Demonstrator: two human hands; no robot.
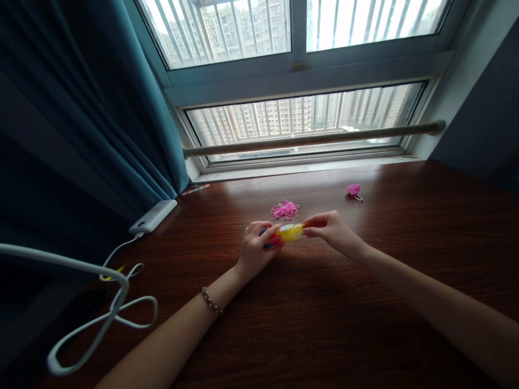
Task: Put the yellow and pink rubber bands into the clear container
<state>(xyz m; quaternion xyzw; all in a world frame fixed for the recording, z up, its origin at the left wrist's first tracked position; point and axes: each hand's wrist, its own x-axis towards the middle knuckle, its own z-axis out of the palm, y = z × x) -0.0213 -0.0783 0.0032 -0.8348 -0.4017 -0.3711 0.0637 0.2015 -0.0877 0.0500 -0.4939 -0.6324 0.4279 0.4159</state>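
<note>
My left hand (259,242) is closed around a small multicoloured container (290,232). Blue and red parts show between its fingers, and a see-through yellow section sticks out to the right. At that right end, the thumb and fingers of my right hand (329,231) pinch the container's tip, where a bit of orange shows. Just beyond my hands lies a loose pile of small pink loop-shaped pieces (285,209). A small pink cup-shaped cap (353,189) with a pale loop attached rests farther back to the right.
The dark brown wooden table (308,324) runs back to a barred window (308,113). At the left, a white power bank (153,216) with a white cable (121,302) lies by a blue curtain (158,119). A thick white bar (65,256) juts in at the lower left.
</note>
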